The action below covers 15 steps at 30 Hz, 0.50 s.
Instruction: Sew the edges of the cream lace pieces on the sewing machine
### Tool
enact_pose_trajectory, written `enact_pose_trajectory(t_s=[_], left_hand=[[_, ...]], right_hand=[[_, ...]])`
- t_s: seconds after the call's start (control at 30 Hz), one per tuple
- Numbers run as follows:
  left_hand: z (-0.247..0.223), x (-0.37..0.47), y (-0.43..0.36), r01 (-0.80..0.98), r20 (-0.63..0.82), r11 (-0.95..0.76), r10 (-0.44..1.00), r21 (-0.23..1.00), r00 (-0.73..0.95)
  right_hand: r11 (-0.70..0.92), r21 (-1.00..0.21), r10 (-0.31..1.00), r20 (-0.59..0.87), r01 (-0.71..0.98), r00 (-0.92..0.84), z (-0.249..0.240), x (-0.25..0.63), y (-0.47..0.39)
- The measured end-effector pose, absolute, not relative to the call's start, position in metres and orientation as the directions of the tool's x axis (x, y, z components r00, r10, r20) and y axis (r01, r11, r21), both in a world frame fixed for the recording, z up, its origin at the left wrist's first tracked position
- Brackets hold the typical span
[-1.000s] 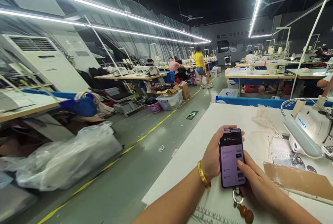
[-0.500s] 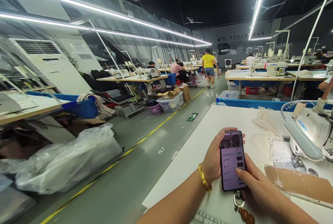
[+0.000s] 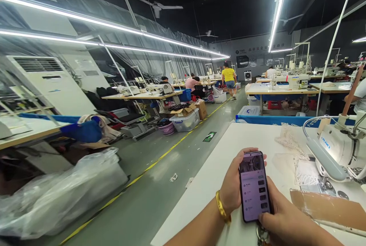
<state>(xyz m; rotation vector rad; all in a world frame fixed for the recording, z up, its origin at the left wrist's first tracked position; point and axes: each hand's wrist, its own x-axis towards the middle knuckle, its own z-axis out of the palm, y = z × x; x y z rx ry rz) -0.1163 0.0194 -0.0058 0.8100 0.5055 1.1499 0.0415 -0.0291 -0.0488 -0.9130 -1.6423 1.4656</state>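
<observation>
A smartphone (image 3: 253, 200) with a lit screen is held upright over the white sewing table (image 3: 211, 185). My left hand (image 3: 232, 185) is wrapped around its left side and back, with fingertips showing past the right edge. Against the phone's lower right side lies my right hand (image 3: 281, 211), its thumb on the bottom of the screen. A keyring (image 3: 261, 234) hangs below the phone, partly hidden by the right hand. To the right, pale lace fabric (image 3: 307, 171) lies at a JUKI sewing machine (image 3: 334, 143), with a brown cardboard strip (image 3: 328, 206) in front.
A floor aisle with a yellow line (image 3: 160, 158) runs along the left. Beside it lie a large plastic-wrapped bundle (image 3: 71, 192) and a clear storage box (image 3: 185, 120). A person in a yellow top (image 3: 229, 75) is farther up the aisle. Other sewing tables (image 3: 283, 89) stand ahead.
The view has tilted up slightly, so the scene sits lower. My right thumb has moved down the screen to its bottom edge. The person in yellow has taken a step.
</observation>
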Motion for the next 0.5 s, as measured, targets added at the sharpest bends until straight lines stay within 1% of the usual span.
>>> enact_pose_trajectory(t_s=[0.13,0.37,0.5], left_hand=[[-0.004,-0.115,0.019,-0.599,0.045,0.18,0.939,0.78,0.34],[-0.003,-0.114,0.017,-0.605,0.042,0.185,0.939,0.774,0.341],[-0.002,-0.114,0.017,-0.605,0.041,0.184,0.94,0.775,0.338]], right_hand=[[0.069,-0.997,0.876,0.042,0.039,-0.481,-0.043,0.041,-0.03],[0.077,-0.994,0.88,0.033,0.073,-0.474,-0.038,0.04,-0.031],[0.086,-0.994,0.872,0.044,0.065,-0.488,-0.036,0.041,-0.031]])
